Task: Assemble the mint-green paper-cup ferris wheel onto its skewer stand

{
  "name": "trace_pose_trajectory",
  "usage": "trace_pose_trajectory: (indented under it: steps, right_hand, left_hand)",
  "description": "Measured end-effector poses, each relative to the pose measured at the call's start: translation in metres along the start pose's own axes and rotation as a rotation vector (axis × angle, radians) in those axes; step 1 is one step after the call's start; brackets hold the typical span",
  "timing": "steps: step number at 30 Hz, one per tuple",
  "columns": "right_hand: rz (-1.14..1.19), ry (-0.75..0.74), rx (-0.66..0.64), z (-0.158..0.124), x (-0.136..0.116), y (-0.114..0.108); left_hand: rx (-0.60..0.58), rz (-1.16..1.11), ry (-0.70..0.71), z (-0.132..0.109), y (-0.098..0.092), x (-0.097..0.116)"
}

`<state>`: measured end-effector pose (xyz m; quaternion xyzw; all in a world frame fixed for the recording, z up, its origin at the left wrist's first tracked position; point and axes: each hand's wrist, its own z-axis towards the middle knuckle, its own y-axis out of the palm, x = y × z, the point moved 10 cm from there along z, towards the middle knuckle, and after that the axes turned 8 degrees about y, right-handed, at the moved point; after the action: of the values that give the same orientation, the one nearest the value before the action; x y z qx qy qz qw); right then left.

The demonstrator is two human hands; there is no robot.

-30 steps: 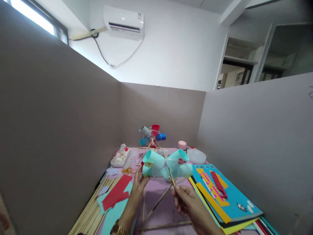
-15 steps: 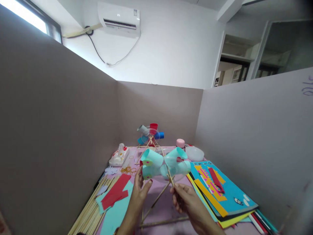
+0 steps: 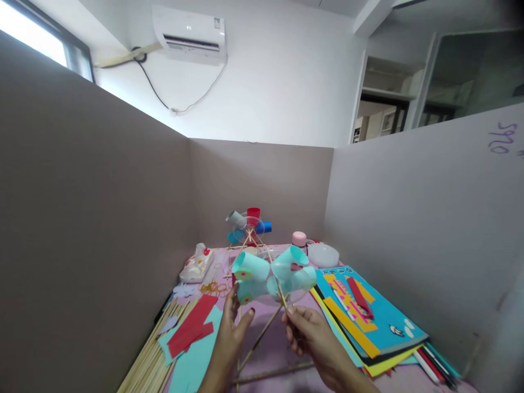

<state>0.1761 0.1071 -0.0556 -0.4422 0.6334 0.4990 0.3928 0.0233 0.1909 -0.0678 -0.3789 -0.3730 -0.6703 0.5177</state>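
Before me stands a wheel model point(image 3: 272, 277) with pale turquoise paper cups fixed around a clear disc, on a frame of wooden sticks point(image 3: 262, 337). My right hand point(image 3: 313, 333) pinches a stick near the wheel's hub, thumb against forefinger. At the lower left cup, my left hand point(image 3: 232, 333) has its thumb spread away and its fingers upright beside or behind the cup; the fingertips are partly hidden. Farther back is a second wheel model point(image 3: 250, 225) with red, blue and grey cups on a stick frame.
Wooden sticks point(image 3: 153, 349), red paper strips point(image 3: 192, 327) and turquoise paper point(image 3: 196, 363) lie left. Scissors point(image 3: 213, 289) and a tissue pack point(image 3: 197, 263) are behind them. Stacked coloured sheets point(image 3: 393, 319), a white bowl point(image 3: 323, 255) and a pink-capped bottle point(image 3: 299, 239) stand right. Grey partitions point(image 3: 262, 180) enclose the table.
The view has shifted slightly, so everything sits a little farther left. My right hand still pinches the stick; my left hand stays by the cups, its fingers slightly lower.
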Motion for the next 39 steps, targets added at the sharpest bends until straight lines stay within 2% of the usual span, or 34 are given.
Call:
trace_pose_trajectory:
  steps: [10, 17, 21, 25, 29, 34, 39]
  right_hand:
    - [0.011, 0.009, 0.02, -0.001, 0.002, -0.001]
    - [0.054, -0.001, -0.006, -0.001, 0.0, 0.001]
    - [0.092, -0.003, -0.007, -0.001, 0.002, 0.002]
    - [0.12, 0.009, -0.012, 0.002, 0.007, 0.002]
    - [0.154, 0.055, -0.025, 0.007, 0.014, 0.002]
    - [0.201, 0.093, -0.033, 0.008, 0.018, 0.003]
    - [0.203, 0.09, -0.048, 0.005, 0.018, 0.004]
  left_hand:
    - [0.003, 0.082, -0.036, 0.001, -0.004, 0.013]
    - [0.159, 0.187, 0.018, -0.005, -0.021, 0.02]
    - [0.208, 0.224, 0.003, -0.022, -0.021, 0.01]
    - [0.16, 0.271, -0.033, -0.041, -0.013, -0.011]
    - [0.141, 0.311, 0.001, -0.053, -0.007, -0.02]
    - [0.109, 0.345, 0.02, -0.057, -0.004, -0.02]
    - [0.033, 0.399, 0.048, -0.051, 0.002, -0.006]
